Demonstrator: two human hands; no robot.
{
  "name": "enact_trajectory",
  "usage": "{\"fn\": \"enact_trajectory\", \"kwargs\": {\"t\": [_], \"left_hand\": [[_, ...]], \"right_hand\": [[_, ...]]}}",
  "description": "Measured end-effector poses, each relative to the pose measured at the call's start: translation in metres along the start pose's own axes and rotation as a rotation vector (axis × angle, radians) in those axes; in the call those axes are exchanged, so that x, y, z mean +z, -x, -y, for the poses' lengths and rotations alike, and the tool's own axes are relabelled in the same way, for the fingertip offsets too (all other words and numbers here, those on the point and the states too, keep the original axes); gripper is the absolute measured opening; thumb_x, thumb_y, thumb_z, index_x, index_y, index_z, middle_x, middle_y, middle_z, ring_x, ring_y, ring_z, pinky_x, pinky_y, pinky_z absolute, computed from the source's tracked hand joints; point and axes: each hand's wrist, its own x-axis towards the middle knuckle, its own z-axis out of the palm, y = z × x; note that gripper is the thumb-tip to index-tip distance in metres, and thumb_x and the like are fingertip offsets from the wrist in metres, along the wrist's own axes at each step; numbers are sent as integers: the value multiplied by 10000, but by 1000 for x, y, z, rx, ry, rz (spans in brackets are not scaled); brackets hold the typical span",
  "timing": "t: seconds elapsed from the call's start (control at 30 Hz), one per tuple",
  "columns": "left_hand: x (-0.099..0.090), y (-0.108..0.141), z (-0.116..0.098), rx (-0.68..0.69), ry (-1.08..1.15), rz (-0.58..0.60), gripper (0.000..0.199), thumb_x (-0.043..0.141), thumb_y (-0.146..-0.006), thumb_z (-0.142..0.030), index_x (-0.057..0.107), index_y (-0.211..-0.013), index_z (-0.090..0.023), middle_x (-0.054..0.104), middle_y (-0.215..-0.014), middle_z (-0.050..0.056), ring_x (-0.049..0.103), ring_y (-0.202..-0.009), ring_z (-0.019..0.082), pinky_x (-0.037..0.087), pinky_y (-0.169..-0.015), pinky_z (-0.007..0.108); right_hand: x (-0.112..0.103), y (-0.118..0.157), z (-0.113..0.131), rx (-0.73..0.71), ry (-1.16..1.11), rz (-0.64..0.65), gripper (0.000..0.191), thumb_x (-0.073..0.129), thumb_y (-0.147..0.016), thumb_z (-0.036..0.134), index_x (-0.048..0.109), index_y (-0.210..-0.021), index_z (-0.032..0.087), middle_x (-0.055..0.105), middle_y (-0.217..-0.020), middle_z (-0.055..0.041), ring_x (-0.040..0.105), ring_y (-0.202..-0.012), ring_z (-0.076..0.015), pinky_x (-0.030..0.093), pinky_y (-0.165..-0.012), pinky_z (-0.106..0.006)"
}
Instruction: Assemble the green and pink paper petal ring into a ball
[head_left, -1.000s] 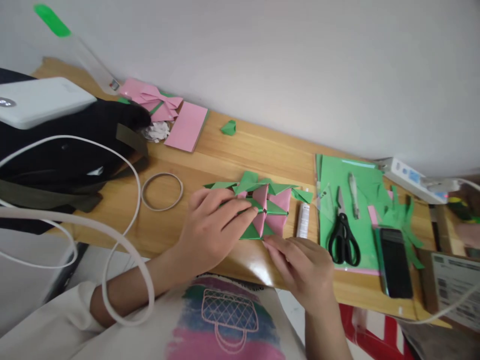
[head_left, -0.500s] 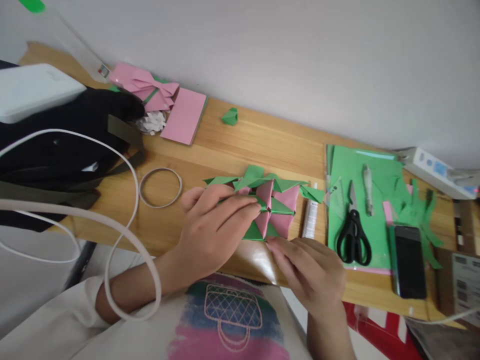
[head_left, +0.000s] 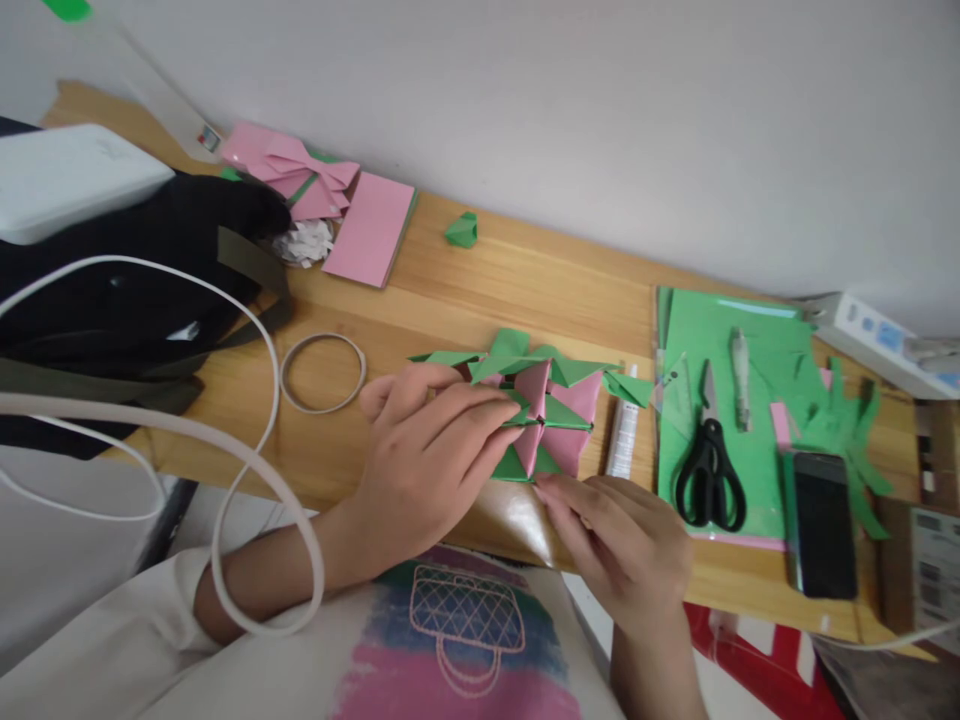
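Observation:
A folded pink and green paper model [head_left: 566,410] is at the table's middle, with green points spread along its far side. My left hand [head_left: 427,460] wraps over its left part, fingers closed on it and hiding that side. At the model's near edge, the fingertips of my right hand [head_left: 615,540] are pinched on a green corner. A white glue tube [head_left: 622,440] lies just right of the model, partly under a green tip. Beyond the model sits a small green folded piece [head_left: 462,231].
Black scissors [head_left: 709,470], a cutter [head_left: 741,380] and green sheets [head_left: 686,330] lie right, beside a phone [head_left: 823,525]. A tape ring [head_left: 323,373], white cable [head_left: 255,465], black bag [head_left: 150,260] and pink paper stack [head_left: 371,230] are left.

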Motion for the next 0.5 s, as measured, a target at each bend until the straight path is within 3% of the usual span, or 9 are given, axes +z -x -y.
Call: {"fn": "enact_trajectory", "kwargs": {"t": [0.33, 0.5], "left_hand": [[-4, -2, -4, -85, 40, 27, 67, 628, -920, -260, 667, -973, -261, 751, -931, -19, 609, -906, 212, 462, -797, 415], [-1, 1, -3, -85, 54, 7, 92, 620, -918, -204, 655, -981, -260, 757, -945, -24, 619, -916, 211, 458, -798, 412]], "right_hand": [[0, -2, 1, 27, -57, -11, 134, 619, -893, 95, 630, -974, 202, 703, -661, 17, 587, -520, -98, 453, -498, -228], [0, -3, 2, 22, -58, -8, 143, 624, -888, 84, 623, -977, 195, 744, -729, -2, 622, -542, -102, 472, -509, -227]]}}
